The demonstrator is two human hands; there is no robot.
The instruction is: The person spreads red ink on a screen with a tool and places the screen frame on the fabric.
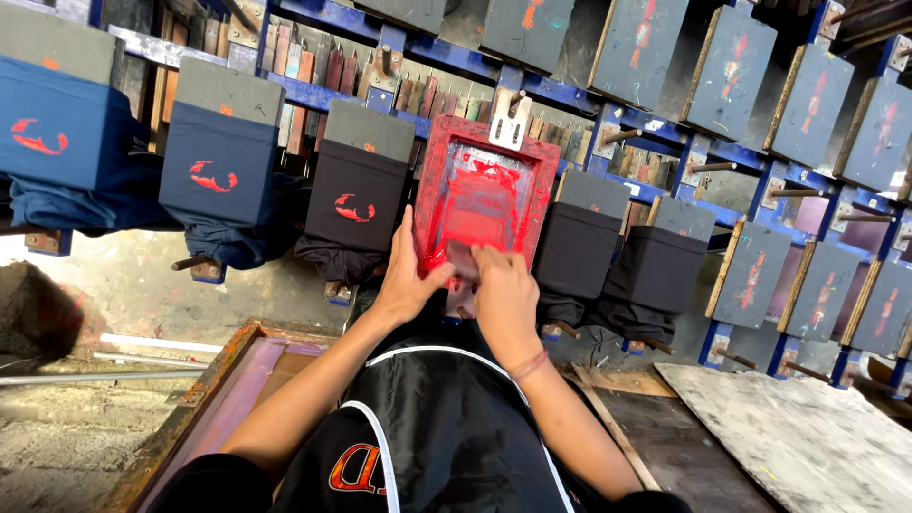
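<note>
A red-framed printing screen (pixel 483 193) smeared with red ink lies on one board of a long blue rack. My left hand (pixel 407 277) grips the screen's lower left edge, thumb over the frame. My right hand (pixel 504 290) presses a small squeegee (pixel 463 258) onto the mesh near the bottom edge. Dark shirts with a red printed mark, such as a black shirt (pixel 356 195) and a navy shirt (pixel 216 166), hang on the boards to the left. Two black shirts (pixel 579 249) without a mark sit on boards to the right.
Bare grey boards (pixel 750 275) stained with red ink fill the rack at right and above. A rusty-framed screen (pixel 223 399) lies on the floor at lower left. A worn plywood sheet (pixel 807 437) lies at lower right. A metal rod (pixel 95 377) rests at left.
</note>
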